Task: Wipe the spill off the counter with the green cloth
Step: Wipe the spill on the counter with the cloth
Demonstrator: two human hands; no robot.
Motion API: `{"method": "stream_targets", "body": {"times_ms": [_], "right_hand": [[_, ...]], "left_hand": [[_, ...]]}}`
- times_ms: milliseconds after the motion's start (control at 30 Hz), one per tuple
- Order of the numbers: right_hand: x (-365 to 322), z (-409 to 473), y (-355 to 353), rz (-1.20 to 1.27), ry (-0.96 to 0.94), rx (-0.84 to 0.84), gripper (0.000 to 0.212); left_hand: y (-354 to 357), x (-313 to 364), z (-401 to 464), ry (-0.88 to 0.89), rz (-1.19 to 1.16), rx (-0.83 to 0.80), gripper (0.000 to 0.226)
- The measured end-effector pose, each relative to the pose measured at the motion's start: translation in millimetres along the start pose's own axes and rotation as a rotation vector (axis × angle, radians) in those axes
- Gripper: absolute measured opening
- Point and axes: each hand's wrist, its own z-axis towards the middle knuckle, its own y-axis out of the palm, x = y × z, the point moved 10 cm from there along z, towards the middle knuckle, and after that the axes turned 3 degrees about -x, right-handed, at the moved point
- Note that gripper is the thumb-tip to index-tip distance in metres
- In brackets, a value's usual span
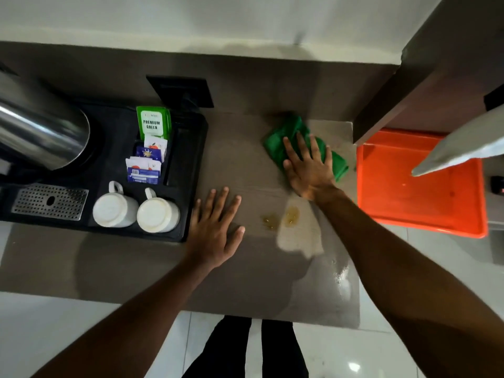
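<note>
Both forearms reach up from the bottom edge, and from where I sit I see each ending in a flat palm on the table (122,268). My right hand (309,170) is the working grip: it lies open, fingers spread and pressed down flat on the green cloth (286,132), holding it against the surface by pressure rather than by any clasp. That cloth is bunched and lies toward the back right part of the table, its far corner poking out beyond my fingertips and its right edge showing past my little finger. The spill (290,215) sits nearer to me than the cloth, just beside my right wrist: two small yellowish puddles, side by side, not touched by the cloth. A wet sheen glints along the table's right front edge. My left hand (215,227) is also open, palm down and empty, resting on the bare surface to the left of the puddles and just beside a black tray (191,159). On that tray stand two white mugs (136,208) upside down, a slot of tea sachets (150,148) including a green packet, a perforated metal drip plate (49,201), and a steel kettle (41,132) at the far left. Off the table's right end sits an orange bin (409,186).
</note>
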Motion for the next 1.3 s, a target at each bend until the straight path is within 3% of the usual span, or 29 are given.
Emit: {"method": "stream_targets", "body": {"times_ms": [167,300,367,467,567,700,800,933,1033,1133,1200,1300], "right_hand": [[-20,-72,31,-0.104,-0.303,-0.097,0.06],[16,-28,5,-0.106,-0.107,0.016,0.061],[-3,-17,-3,-0.045,0.003,0.043,0.063],[-61,-62,24,-0.071,-0.157,-0.008,0.063],[-49,-110,42,-0.072,-0.294,-0.075,0.062],[6,-49,14,-0.091,-0.105,0.027,0.061],[-19,-35,5,0.002,0.05,0.07,0.062],[-78,-143,53,-0.071,-0.103,0.033,0.063],[-32,-169,53,-0.116,-0.194,0.03,0.063],[20,-93,18,-0.082,0.039,0.086,0.064],[4,-61,9,0.033,0.228,0.105,0.064],[-75,-103,36,0.039,0.144,0.104,0.065]], "left_hand": [[0,-2,0,-0.028,-0.021,-0.015,0.073],[6,-4,2,-0.014,-0.017,-0.014,0.074],[5,-4,4,-0.022,-0.036,-0.022,0.075],[-3,-2,0,-0.044,-0.045,-0.017,0.073],[-4,-1,-4,-0.049,-0.042,-0.023,0.071],[-2,-2,-6,-0.039,-0.03,-0.017,0.072],[-4,2,-5,-0.042,-0.035,-0.038,0.071],[-3,1,-24,-0.09,-0.055,-0.059,0.071],[2,3,-47,-0.052,-0.044,-0.038,0.07],[4,3,-48,-0.045,-0.016,-0.045,0.07],[4,7,-48,-0.04,-0.006,-0.051,0.07],[-1,5,-49,-0.054,-0.052,-0.05,0.068]]}}
